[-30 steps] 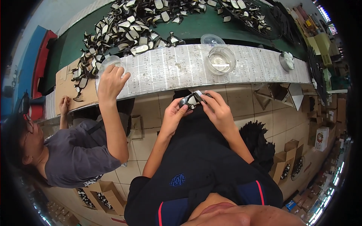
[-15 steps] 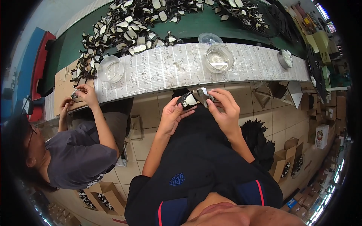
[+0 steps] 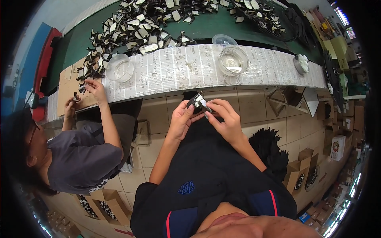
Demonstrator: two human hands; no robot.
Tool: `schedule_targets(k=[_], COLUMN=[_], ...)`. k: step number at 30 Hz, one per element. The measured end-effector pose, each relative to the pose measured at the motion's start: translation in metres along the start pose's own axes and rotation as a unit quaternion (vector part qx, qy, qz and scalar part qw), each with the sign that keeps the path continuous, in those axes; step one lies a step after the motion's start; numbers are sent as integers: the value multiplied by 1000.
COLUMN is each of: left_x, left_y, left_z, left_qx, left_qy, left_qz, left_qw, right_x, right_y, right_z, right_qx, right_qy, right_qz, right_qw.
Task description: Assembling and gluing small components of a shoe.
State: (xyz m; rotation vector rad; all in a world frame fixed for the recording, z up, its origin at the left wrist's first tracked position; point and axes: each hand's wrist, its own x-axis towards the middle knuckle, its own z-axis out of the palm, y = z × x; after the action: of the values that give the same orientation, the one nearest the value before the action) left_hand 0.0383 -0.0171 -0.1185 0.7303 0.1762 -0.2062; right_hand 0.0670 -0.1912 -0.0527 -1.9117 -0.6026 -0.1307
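Note:
My left hand is closed around a small black piece with a cream face, shaped like a shoe heel. Pinched in my right hand is a thin grey-and-white flap, which meets the heel between both hands. The fingers partly cover both pieces, so I cannot tell whether they are joined. Both hands are raised over my lap, just short of the table's near edge. On the table beyond lies a heap of similar black-and-cream heels.
Paper covers the table's front strip. A clear tub, a glass bowl, a lid and a tin with white wadding stand along it. At left a co-worker handles small parts. Boxes sit on the floor.
My right hand has come left and slightly down, bringing the grey-and-white flap from beside the heel up against it. The co-worker's hands have moved apart.

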Motion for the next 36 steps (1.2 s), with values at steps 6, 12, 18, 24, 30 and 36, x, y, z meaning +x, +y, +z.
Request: schedule_targets(k=[6, 12, 18, 24, 30, 36], left_x=[-1, 0, -2, -4, -7, -3], left_y=[-3, -1, -2, -1, 4, 8], left_z=[-5, 1, -1, -1, -6, -4], left_qx=[-7, 1, -6, -53, -64, -64], left_qy=[1, 6, 7, 13, 11, 31], left_qz=[10, -1, -6, -24, -34, -15], left_qw=[1000, 1000, 1000, 998, 997, 997], right_x=[-4, -2, 1, 4, 21, 97], right_y=[7, 12, 14, 20, 59, 169], right_z=[-1, -10, -22, -34, -71, -117], right_qx=[-68, -125, -108, -70, -57, 123], right_qy=[10, 54, 91, 143, 209, 322], right_qz=[-39, -61, -25, 32, 59, 103], right_qw=[997, 989, 990, 987, 974, 933])
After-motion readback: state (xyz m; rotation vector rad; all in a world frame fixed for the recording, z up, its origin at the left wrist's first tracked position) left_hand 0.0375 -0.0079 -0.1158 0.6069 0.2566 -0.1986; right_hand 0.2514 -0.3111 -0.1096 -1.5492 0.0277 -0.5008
